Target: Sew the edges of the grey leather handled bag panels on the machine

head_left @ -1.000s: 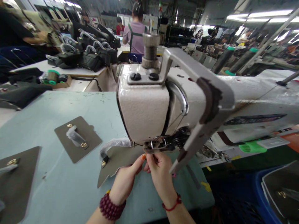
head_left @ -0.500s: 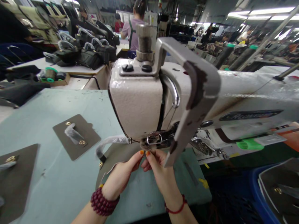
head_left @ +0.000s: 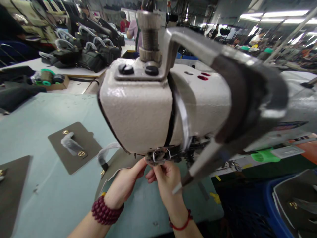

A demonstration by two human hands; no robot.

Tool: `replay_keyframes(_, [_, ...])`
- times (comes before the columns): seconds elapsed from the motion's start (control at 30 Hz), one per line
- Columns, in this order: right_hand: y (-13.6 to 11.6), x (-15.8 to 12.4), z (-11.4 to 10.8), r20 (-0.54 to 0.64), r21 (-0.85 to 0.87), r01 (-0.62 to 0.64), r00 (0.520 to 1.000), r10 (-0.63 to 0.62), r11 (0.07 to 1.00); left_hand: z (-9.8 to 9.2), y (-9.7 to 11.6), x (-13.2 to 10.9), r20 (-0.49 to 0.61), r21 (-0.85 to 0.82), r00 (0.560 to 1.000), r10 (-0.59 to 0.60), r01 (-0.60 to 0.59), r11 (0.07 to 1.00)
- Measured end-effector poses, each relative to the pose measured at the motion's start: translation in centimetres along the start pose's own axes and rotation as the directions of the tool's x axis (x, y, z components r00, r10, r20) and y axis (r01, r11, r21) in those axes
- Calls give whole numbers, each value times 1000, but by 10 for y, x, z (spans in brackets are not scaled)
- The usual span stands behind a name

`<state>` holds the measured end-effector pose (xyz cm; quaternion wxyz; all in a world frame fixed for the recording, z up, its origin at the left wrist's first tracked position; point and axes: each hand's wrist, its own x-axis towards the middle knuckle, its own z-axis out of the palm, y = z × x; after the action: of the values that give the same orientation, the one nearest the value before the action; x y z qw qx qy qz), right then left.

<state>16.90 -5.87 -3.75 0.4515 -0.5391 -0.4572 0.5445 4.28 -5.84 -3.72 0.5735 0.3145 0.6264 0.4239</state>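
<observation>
My left hand (head_left: 127, 181) is closed at the edge of a grey-brown bag panel (head_left: 116, 162), below the head of a white sewing machine (head_left: 136, 109). The panel carries a plastic-wrapped handle (head_left: 105, 153) that arches up at its left side. Close beside it, my right hand (head_left: 168, 180) has its thumb and fingers drawn together under the presser area (head_left: 157, 156). The machine covers the fingertips of both hands, and what the right one pinches is hidden. A bent metal lever (head_left: 198, 165) hangs in front of the right hand.
Two more panels with wrapped handles lie on the pale green table (head_left: 61, 198): one panel (head_left: 71, 147) mid-left, another (head_left: 15, 191) at the left edge. A blue bin (head_left: 269, 198) with panels stands lower right. Black bags (head_left: 91, 58) and thread spools (head_left: 47, 77) sit behind; a person works beyond.
My view has moved closer to the machine, so its head and lever look larger. Both hands stay together under it, with their thumb tips now hidden.
</observation>
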Motion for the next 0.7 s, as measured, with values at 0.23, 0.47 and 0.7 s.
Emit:
replay_keyframes(0.23, [5, -7, 0, 35, 62, -52, 998, 50, 997, 3, 5, 3, -13, 17, 1000, -23, 24, 1000])
replay_keyframes(0.47, [5, -11, -1, 78, 68, -84, 994, 79, 994, 6, -2, 3, -31, -93, 999, 22, -25, 995])
replay_keyframes(0.7, [11, -13, -6, 91, 114, -44, 995, 34, 992, 24, -9, -4, -160, -205, 986, 42, -75, 976])
